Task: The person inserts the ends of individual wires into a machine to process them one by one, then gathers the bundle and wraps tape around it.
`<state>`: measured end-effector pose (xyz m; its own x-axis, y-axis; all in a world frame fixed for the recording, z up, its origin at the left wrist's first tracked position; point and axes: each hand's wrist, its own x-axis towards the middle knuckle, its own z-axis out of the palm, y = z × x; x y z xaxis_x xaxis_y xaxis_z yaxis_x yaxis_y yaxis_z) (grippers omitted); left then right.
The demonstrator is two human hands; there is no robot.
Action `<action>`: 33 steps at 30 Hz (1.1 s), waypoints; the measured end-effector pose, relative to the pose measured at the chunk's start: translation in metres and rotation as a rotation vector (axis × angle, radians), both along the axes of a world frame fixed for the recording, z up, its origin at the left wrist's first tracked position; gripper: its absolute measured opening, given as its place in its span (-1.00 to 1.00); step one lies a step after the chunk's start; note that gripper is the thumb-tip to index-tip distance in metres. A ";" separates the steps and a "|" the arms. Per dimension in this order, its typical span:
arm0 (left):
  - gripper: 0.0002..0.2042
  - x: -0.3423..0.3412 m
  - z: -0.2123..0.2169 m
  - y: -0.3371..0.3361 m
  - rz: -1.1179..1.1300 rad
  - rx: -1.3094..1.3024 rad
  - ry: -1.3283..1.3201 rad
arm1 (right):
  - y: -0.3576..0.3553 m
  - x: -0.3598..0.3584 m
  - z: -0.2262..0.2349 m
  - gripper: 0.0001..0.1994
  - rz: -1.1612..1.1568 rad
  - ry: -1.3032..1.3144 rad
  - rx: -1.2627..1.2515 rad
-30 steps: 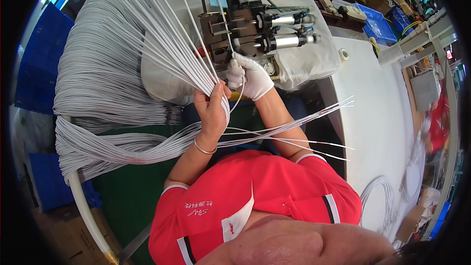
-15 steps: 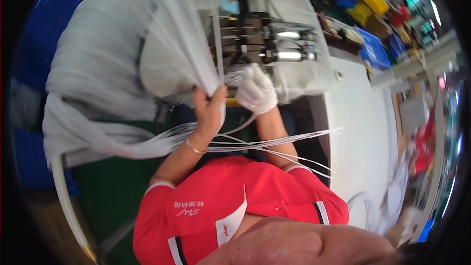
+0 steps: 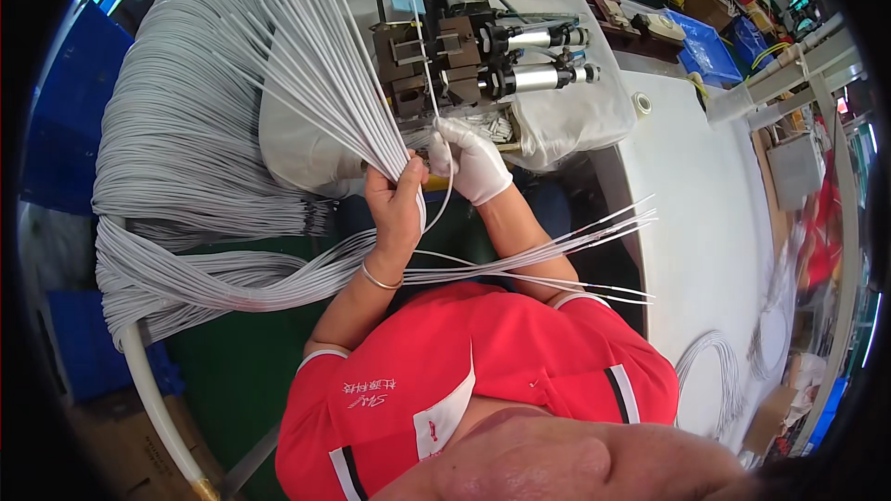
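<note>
My bare left hand (image 3: 394, 209) is closed around a fanned bundle of grey cables (image 3: 343, 83), their free ends pointing up and away. My right hand (image 3: 471, 162), in a white glove, pinches a single grey cable (image 3: 428, 70). That cable runs straight ahead from my fingertips over the brown metal blocks (image 3: 406, 65) of a bench machine. Its slack loops down from the glove toward my left hand. More cable lengths (image 3: 520, 264) cross over my right forearm, with thin tips at their right ends.
A thick mass of grey cables (image 3: 176, 121) hangs at the left, near a pale pipe rail (image 3: 144, 380). Silver air cylinders (image 3: 543, 79) stand right of the blocks. A white table (image 3: 701, 223) at the right carries a tape roll (image 3: 642, 104) and coiled cable (image 3: 710, 371). Farther back is a blue tray (image 3: 701, 51).
The whole view has shifted and sharpened. My right hand has moved slightly left and forward, against the single cable over the machine. My left hand keeps its hold on the bundle.
</note>
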<state>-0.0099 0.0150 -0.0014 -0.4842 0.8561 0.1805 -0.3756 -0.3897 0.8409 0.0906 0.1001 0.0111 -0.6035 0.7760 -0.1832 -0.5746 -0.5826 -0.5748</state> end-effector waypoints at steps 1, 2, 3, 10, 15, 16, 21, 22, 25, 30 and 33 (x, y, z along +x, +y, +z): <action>-0.88 0.000 0.002 -0.001 -0.001 -0.004 0.004 | 0.000 0.002 0.000 -0.89 0.060 0.044 0.019; -0.88 0.000 0.003 -0.002 -0.002 -0.008 0.007 | 0.001 0.003 0.000 -0.87 0.120 0.089 0.038; -0.88 0.001 0.005 -0.003 -0.001 -0.008 0.007 | 0.004 0.001 -0.003 -0.83 0.139 0.091 0.044; -0.87 0.000 0.009 -0.002 -0.007 -0.023 -0.015 | 0.015 -0.004 0.003 -0.74 0.217 0.153 -0.012; -0.87 -0.001 0.011 -0.003 -0.007 -0.017 -0.023 | 0.017 -0.005 0.002 -0.73 0.264 0.202 -0.035; -0.86 -0.001 0.012 -0.003 -0.005 -0.018 -0.024 | 0.016 -0.006 0.002 -0.73 0.263 0.204 -0.036; -0.85 -0.001 0.012 -0.002 -0.009 -0.008 -0.031 | 0.013 -0.006 0.003 -0.74 0.248 0.176 -0.033; -0.85 -0.001 0.012 -0.002 -0.003 -0.022 -0.031 | 0.012 -0.006 0.004 -0.74 0.248 0.177 -0.034; -0.85 -0.002 0.014 -0.003 -0.004 -0.045 -0.054 | 0.009 -0.007 0.010 -0.76 0.136 0.016 -0.111; -0.86 -0.002 0.017 -0.003 -0.002 -0.048 -0.093 | 0.008 0.013 0.004 -0.71 0.330 0.387 0.114; -0.87 -0.003 0.011 -0.005 -0.020 -0.001 -0.073 | 0.000 0.011 0.018 -0.74 0.223 0.126 0.313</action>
